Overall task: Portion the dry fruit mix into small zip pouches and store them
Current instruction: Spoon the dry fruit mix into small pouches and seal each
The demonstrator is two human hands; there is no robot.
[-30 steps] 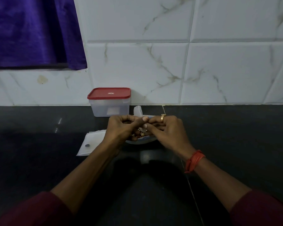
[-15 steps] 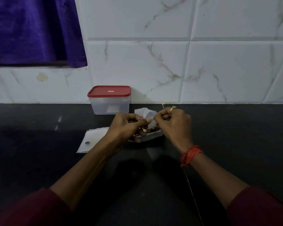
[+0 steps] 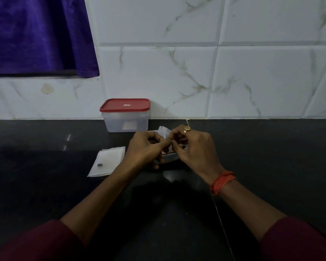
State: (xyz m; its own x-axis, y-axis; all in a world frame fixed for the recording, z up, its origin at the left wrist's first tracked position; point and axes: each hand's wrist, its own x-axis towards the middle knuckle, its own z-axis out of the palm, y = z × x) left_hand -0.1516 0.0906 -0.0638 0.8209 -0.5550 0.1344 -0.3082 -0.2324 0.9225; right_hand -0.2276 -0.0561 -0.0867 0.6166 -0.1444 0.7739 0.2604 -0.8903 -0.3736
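My left hand point(image 3: 145, 147) and my right hand point(image 3: 194, 147) meet above a pale bowl point(image 3: 169, 158) of dry fruit mix on the black counter. Both pinch a small clear zip pouch point(image 3: 164, 131) between thumbs and fingertips; its crumpled top sticks up behind them. The bowl is mostly hidden by my hands, with only a strip of brown mix and rim showing. A clear storage box with a red lid point(image 3: 125, 114) stands shut against the tiled wall, just behind and left of my hands.
A flat stack of empty zip pouches point(image 3: 108, 161) lies on the counter left of my left wrist, with a small dark piece on top. A purple curtain point(image 3: 36, 34) hangs at the upper left. The black counter point(image 3: 271, 157) extends on both sides.
Both hands rose slightly from the bowl with the pouch. My right hand lifted its fingers to the pouch top, next to my left thumb.
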